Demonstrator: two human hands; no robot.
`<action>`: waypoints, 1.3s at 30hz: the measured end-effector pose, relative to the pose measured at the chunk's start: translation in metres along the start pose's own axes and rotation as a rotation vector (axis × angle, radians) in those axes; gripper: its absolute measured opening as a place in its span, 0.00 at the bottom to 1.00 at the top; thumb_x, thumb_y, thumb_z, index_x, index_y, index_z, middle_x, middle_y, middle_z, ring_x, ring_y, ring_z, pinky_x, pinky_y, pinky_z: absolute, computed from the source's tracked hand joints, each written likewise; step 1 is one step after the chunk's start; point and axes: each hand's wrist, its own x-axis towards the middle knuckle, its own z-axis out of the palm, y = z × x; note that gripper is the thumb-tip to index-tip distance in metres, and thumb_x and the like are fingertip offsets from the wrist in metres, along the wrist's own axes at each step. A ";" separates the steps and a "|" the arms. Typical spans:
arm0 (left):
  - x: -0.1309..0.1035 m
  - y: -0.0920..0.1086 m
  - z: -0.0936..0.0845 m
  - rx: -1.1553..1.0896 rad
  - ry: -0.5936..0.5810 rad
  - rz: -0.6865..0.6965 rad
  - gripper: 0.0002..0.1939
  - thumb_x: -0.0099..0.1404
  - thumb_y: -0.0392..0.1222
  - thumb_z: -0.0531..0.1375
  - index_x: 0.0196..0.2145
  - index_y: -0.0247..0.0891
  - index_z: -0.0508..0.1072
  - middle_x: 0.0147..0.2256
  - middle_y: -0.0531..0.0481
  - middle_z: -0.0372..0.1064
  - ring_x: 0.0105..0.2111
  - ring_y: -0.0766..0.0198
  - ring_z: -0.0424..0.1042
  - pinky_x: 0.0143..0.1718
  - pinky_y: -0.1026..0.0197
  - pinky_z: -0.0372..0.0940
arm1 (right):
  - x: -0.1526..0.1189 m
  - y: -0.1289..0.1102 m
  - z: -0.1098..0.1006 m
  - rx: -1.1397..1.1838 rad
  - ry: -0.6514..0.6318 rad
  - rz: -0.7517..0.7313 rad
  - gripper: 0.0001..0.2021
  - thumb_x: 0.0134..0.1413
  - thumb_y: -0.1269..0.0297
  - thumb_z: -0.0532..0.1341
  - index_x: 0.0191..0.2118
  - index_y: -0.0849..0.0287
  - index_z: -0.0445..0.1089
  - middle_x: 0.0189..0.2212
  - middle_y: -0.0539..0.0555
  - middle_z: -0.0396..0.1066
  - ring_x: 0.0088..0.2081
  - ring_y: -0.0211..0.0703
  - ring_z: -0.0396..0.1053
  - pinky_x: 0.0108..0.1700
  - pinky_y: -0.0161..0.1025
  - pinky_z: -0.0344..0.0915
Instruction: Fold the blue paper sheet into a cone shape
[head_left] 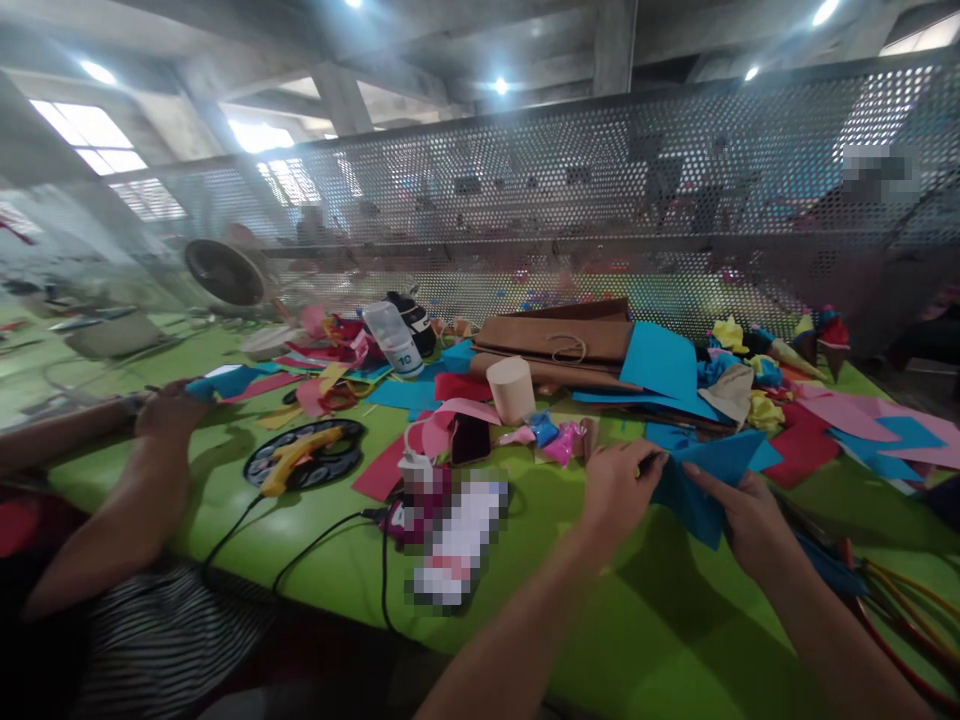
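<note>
Both hands pinch a blue paper piece (701, 490) low and right of the middle, above the green counter (637, 640). The left hand (619, 485) and right hand (742, 520) each have fingers pressed on it.

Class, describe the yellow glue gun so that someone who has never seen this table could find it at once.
Start at the green table and look left of the person's left hand. On a round dark plate lies the glue gun. It is the only yellow tool, with a black cord trailing from it.
</note>
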 end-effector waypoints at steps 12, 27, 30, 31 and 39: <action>-0.002 0.003 0.002 0.122 0.062 -0.027 0.06 0.71 0.38 0.62 0.36 0.41 0.79 0.36 0.50 0.81 0.39 0.58 0.77 0.43 0.58 0.64 | -0.004 0.003 0.009 -0.025 -0.005 -0.076 0.21 0.36 0.50 0.81 0.37 0.54 0.84 0.41 0.56 0.84 0.43 0.56 0.80 0.52 0.50 0.75; 0.000 0.001 0.004 -0.276 0.066 -0.194 0.10 0.69 0.35 0.62 0.44 0.41 0.82 0.44 0.48 0.82 0.44 0.56 0.79 0.47 0.59 0.71 | -0.005 0.005 0.011 -0.064 0.039 -0.064 0.24 0.33 0.52 0.82 0.38 0.56 0.82 0.39 0.56 0.83 0.39 0.53 0.77 0.41 0.46 0.75; 0.001 -0.003 0.009 -0.421 0.002 -0.229 0.13 0.69 0.38 0.61 0.48 0.40 0.82 0.46 0.47 0.82 0.46 0.55 0.79 0.48 0.57 0.73 | -0.005 0.003 0.013 -0.102 0.074 -0.123 0.20 0.34 0.51 0.81 0.31 0.56 0.79 0.27 0.51 0.77 0.27 0.42 0.68 0.26 0.39 0.66; 0.002 -0.005 0.010 -0.467 -0.021 -0.245 0.14 0.69 0.38 0.62 0.50 0.40 0.82 0.47 0.47 0.82 0.46 0.54 0.80 0.48 0.57 0.73 | -0.004 0.002 0.012 -0.115 0.087 -0.132 0.20 0.35 0.50 0.80 0.29 0.56 0.78 0.24 0.49 0.74 0.24 0.40 0.65 0.24 0.38 0.62; 0.006 -0.009 0.011 -0.644 -0.108 -0.344 0.22 0.65 0.31 0.62 0.56 0.35 0.79 0.50 0.42 0.81 0.48 0.53 0.79 0.51 0.54 0.74 | 0.000 0.001 0.005 -0.128 0.053 -0.119 0.22 0.37 0.46 0.80 0.27 0.58 0.76 0.24 0.51 0.74 0.26 0.41 0.66 0.27 0.40 0.64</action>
